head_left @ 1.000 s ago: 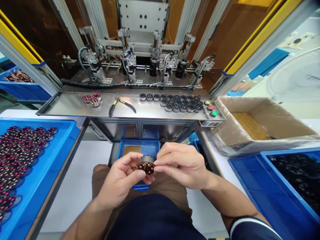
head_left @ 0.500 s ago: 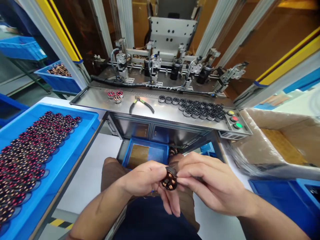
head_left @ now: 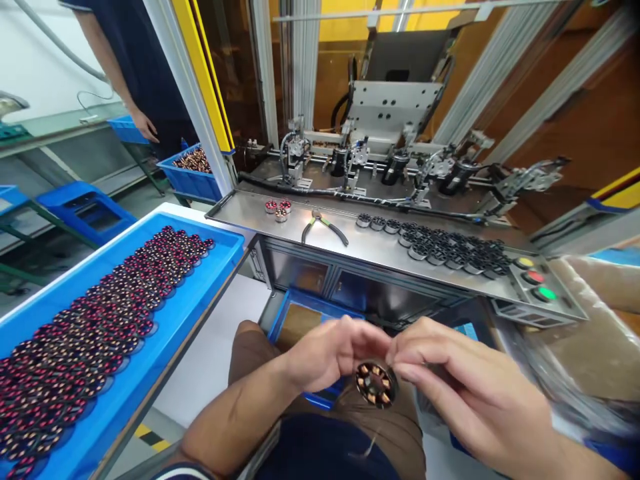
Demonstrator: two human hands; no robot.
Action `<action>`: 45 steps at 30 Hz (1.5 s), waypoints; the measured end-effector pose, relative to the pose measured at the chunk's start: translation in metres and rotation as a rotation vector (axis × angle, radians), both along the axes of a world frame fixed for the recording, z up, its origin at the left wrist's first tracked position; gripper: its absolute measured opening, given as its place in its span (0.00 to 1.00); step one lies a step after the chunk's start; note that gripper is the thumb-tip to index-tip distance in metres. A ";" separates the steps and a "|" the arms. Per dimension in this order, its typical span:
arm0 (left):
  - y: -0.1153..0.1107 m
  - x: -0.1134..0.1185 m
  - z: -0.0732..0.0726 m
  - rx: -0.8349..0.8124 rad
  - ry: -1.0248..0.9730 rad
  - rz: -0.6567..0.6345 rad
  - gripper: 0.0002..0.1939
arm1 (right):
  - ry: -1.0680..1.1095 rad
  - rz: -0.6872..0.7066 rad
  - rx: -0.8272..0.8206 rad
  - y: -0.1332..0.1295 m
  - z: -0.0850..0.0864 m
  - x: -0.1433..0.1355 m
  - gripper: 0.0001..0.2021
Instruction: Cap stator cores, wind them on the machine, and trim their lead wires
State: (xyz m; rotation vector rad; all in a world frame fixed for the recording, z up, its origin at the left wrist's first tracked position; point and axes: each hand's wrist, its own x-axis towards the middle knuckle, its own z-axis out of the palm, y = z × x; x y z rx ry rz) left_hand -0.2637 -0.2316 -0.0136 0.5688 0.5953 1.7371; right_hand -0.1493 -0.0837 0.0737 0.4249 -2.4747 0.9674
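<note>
A round motor stator (head_left: 376, 385) with copper windings and a dark rim is held over my lap, its wound face turned towards me. My left hand (head_left: 333, 353) curls round its left and upper side, the fingers partly hidden behind it. At the upper right rim, the thumb and forefinger of my right hand (head_left: 450, 380) are pinched together; whether a thin wire end is between them I cannot tell. On the metal ledge lie pliers (head_left: 324, 227) with green and black handles, beside several red and copper stators (head_left: 280, 209).
A long blue tray (head_left: 220, 267) full of wound stators stands left. Many black stator cores (head_left: 450, 248) sit on the ledge before the machine fixtures (head_left: 395, 163). Push buttons (head_left: 535, 277) and a cardboard box (head_left: 600, 300) are right. Another person (head_left: 145, 73) stands at the back left.
The view has swung left, so the scene sits further right and lower. The stator has turned more face-on, and my left fingers have shifted up round it.
</note>
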 end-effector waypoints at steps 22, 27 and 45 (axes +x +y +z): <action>0.006 0.003 -0.027 -0.093 -0.004 -0.160 0.35 | 0.010 0.093 -0.003 0.003 0.004 -0.008 0.08; 0.003 0.007 -0.007 0.071 0.098 0.108 0.25 | 0.034 -0.054 0.040 0.006 -0.001 -0.003 0.06; -0.003 -0.017 0.011 0.014 0.259 0.633 0.16 | -0.383 -0.103 -1.350 -0.051 -0.052 -0.027 0.17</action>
